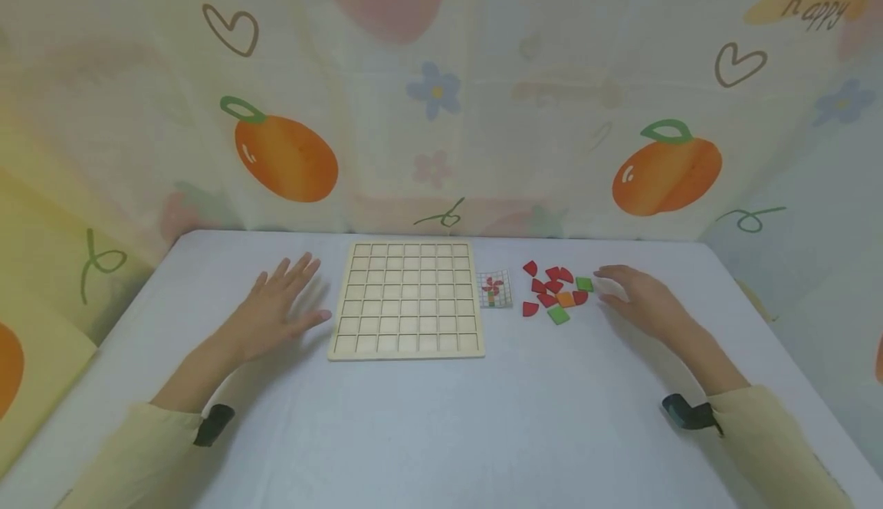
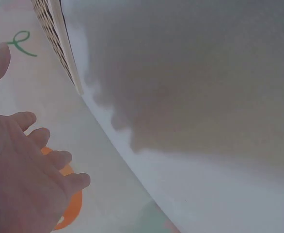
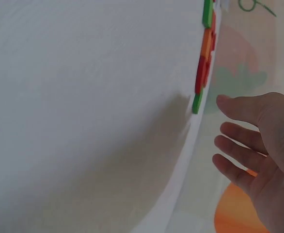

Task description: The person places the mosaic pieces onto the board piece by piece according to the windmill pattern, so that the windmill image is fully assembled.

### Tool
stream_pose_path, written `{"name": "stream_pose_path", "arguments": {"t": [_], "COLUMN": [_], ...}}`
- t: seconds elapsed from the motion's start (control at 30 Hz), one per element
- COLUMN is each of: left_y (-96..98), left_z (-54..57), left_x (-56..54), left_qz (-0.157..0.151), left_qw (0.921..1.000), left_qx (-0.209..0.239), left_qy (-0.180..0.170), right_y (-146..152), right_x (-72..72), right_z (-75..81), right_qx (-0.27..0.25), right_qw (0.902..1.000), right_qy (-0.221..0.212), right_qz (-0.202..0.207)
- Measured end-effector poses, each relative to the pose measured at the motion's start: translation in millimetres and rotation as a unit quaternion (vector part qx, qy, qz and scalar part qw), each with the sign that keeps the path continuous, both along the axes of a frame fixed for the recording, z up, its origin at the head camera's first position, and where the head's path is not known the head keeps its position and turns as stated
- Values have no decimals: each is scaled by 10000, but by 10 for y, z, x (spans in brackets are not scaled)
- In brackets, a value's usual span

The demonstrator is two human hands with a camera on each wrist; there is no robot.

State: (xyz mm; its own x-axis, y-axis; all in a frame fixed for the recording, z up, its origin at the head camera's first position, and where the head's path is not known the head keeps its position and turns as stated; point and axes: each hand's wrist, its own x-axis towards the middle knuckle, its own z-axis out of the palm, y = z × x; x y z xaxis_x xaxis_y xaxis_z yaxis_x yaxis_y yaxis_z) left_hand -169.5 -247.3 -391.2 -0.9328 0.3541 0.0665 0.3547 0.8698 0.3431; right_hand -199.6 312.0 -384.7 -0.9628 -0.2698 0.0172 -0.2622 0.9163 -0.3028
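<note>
A pale wooden grid board [image 1: 410,300] lies flat on the white table, with my left hand [image 1: 279,313] just left of it, fingers spread and holding nothing. Beside the board's right edge is a small pattern card [image 1: 494,289] printed with a red, orange and green figure. To the right of the card several loose pieces are scattered: red quarter-round pieces [image 1: 530,309], green squares [image 1: 559,315] and an orange square [image 1: 566,300]. My right hand [image 1: 645,302] hovers at the right side of these pieces, fingers relaxed, nothing in its grasp. In the right wrist view the green piece [image 3: 197,102] appears close to the thumb.
The white table [image 1: 414,432] ends at the back against a printed curtain [image 1: 441,141] with oranges and hearts. Dark wrist cameras show at both cuffs, the left camera [image 1: 215,425] and the right camera [image 1: 688,412].
</note>
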Motion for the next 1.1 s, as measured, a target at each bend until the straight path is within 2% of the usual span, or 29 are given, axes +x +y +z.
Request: {"name": "stream_pose_path", "arguments": {"t": [0.23,0.43,0.6,0.77,0.87,1.1], "left_y": [102,160,203,245,270,335], "left_z": [-26,-45,-50,-84,-101,-62], "left_x": [29,71,101,109,115,156], "left_qz": [-131,-212,-277,-292,-296,-371], "left_qw": [9999,9995,9992,9990,9988,9979], "left_qx": [-14,16,-35,-81,-117,-120], "left_qy": [-25,-246,-284,-338,-381,-508], "right_y": [-100,-218,-366,-516,-595,-726], "right_x": [-5,-39,-37,-17,-24,-77], "right_z": [63,47,39,41,31,-31], "right_qx": [-44,-107,-86,-175,-289,-473], "right_qw": [9999,9995,9990,9984,9971,9929], "right_qy": [83,15,-30,-147,-172,-442], "right_qz": [132,289,449,509,679,994]}}
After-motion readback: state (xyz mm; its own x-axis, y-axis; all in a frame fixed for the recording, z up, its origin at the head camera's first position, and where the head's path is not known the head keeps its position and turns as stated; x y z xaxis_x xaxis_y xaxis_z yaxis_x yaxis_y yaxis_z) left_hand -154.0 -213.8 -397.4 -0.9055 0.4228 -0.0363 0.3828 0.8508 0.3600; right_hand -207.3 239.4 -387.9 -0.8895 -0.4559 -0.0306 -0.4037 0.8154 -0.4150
